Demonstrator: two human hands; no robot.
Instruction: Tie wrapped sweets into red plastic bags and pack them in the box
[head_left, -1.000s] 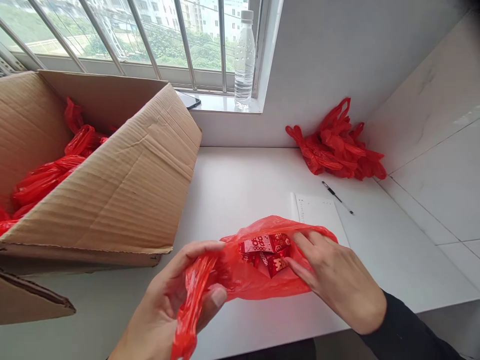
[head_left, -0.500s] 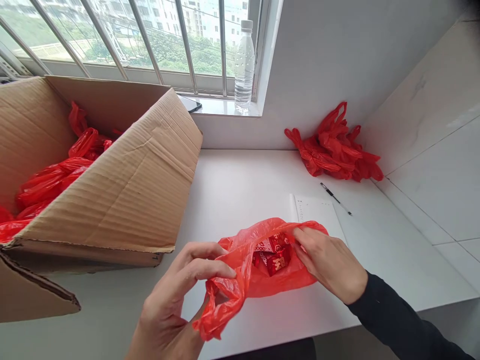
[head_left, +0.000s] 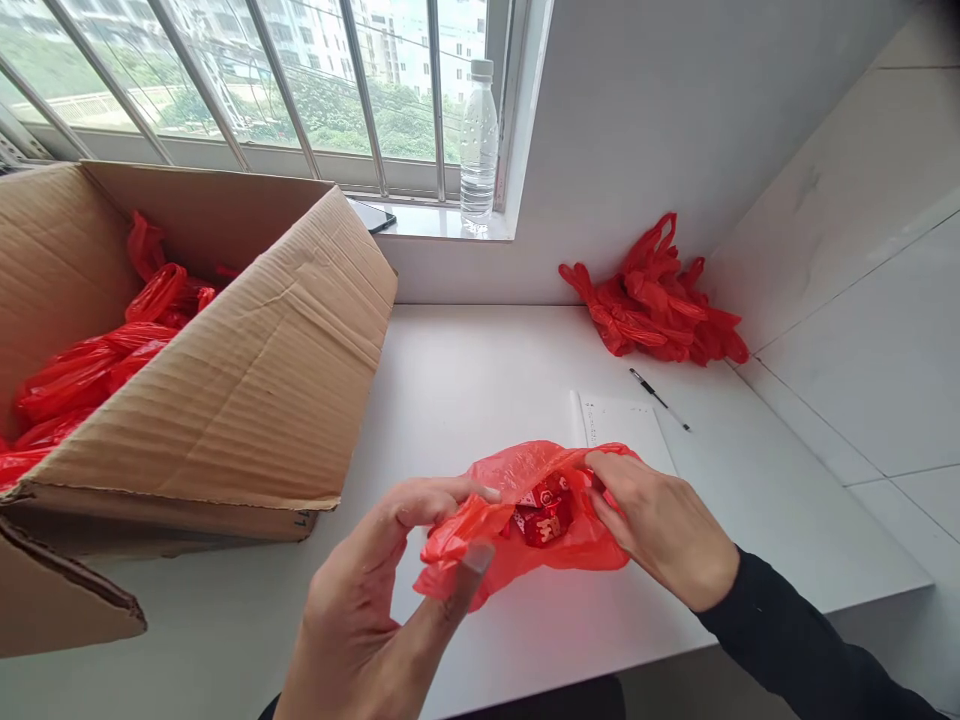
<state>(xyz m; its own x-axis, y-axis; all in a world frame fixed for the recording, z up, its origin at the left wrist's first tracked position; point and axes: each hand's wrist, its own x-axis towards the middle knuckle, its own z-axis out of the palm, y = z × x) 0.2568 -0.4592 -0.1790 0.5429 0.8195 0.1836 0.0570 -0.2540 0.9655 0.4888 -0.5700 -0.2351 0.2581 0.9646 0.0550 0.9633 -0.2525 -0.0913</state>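
Note:
A thin red plastic bag (head_left: 521, 462) is held above the front of the white table, its mouth facing me. Inside it lie a few shiny red wrapped packets (head_left: 541, 522) with pale printing. My left hand (head_left: 390, 590) grips the bag's left end, the fingers over the top and the thumb seen through the film below. At the right, my right hand (head_left: 664, 520) pinches the bag's rim, its fingertips partly hidden in the folds.
To the left stands an open cardboard box (head_left: 285, 370) holding red plastic bags (head_left: 97, 365). More red bags (head_left: 664, 310) are heaped by the back wall. A notebook (head_left: 626, 425) and a pen (head_left: 660, 400) lie beyond my right hand. A water bottle (head_left: 478, 150) stands on the windowsill.
My left thumb has come up under the bag's left end, which is now bunched between thumb and fingers instead of hanging down. My right hand keeps its hold on the rim.

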